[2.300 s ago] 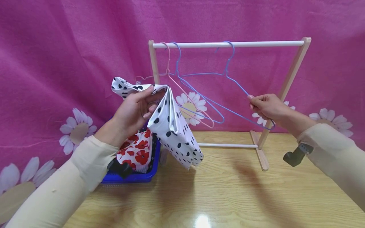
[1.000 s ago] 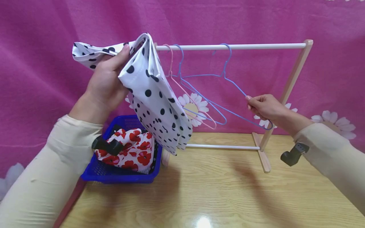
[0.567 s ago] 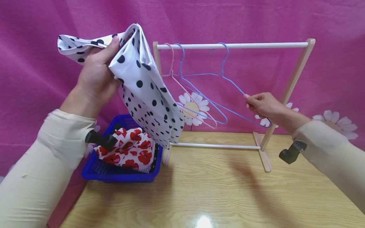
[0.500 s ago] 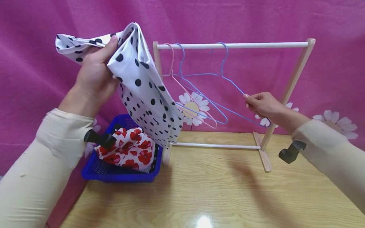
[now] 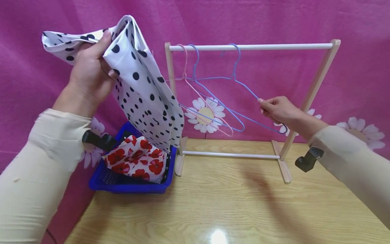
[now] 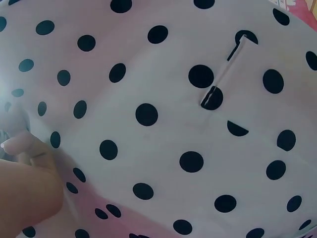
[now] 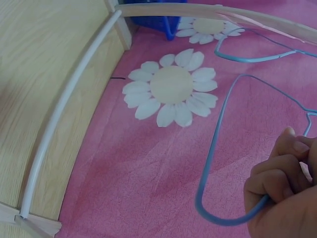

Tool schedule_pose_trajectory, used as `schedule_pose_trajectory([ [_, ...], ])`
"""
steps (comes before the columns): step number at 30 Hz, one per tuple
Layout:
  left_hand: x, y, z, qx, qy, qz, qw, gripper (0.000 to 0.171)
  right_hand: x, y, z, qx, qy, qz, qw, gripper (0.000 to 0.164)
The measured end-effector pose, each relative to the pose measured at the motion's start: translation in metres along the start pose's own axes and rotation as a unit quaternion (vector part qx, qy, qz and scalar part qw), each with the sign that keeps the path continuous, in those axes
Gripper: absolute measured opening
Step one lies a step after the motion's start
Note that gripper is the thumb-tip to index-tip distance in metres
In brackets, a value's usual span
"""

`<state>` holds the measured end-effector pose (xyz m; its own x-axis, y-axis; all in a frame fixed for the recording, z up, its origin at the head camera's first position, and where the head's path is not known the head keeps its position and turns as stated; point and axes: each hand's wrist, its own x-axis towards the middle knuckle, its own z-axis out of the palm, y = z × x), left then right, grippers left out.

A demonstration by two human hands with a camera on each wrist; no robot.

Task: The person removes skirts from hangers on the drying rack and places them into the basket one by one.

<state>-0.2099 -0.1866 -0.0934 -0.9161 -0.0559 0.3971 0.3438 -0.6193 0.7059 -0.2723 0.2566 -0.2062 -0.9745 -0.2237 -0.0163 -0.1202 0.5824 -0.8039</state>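
In the head view, my left hand point(image 5: 91, 69) grips a folded white cloth with black polka dots point(image 5: 146, 91), raised at upper left. One end of it sticks out to the left and the longer folds hang down over the basket's edge in this view. The cloth nearly fills the left wrist view, where a narrow slit-like strip point(image 6: 220, 74) shows on it. My right hand point(image 5: 280, 108) pinches the right shoulder of a blue hanger point(image 5: 247, 89) that hooks over the rack's bar. In the right wrist view, curled fingers point(image 7: 277, 173) overlap the hanger's lower end.
The rack point(image 5: 274, 46) has a white bar and wooden posts. A pink hanger point(image 5: 186, 62) and another blue hanger point(image 5: 196, 62) hang near its left post. A blue basket point(image 5: 128, 189) at left holds a red-flowered white cloth point(image 5: 137, 157). A pink flowered curtain point(image 5: 259, 20) hangs behind.
My left hand has lifted the polka-dot cloth up and to the left, away from the rack and above the basket. The blue hanger in my right hand has shifted slightly left along the bar.
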Motion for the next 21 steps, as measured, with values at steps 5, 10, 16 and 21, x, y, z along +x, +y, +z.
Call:
schedule_pose_trajectory([
  [5,0.004,0.005,-0.009,-0.005,0.007,0.008,0.9999,0.018,0.003,-0.001,0.003,-0.007,0.008,0.002,1.000,0.048],
  [10,0.010,0.008,-0.020,-0.012,0.030,0.002,0.9995,0.016,0.003,-0.002,0.005,-0.005,0.010,0.001,1.000,0.049],
  [16,0.017,0.011,-0.031,-0.023,0.034,-0.018,0.9990,0.016,0.000,-0.004,0.008,0.000,0.013,0.000,1.000,0.049],
  [21,0.023,0.014,-0.037,-0.024,0.051,-0.023,0.9981,0.015,0.001,-0.004,0.008,-0.005,0.014,0.000,1.000,0.049],
])
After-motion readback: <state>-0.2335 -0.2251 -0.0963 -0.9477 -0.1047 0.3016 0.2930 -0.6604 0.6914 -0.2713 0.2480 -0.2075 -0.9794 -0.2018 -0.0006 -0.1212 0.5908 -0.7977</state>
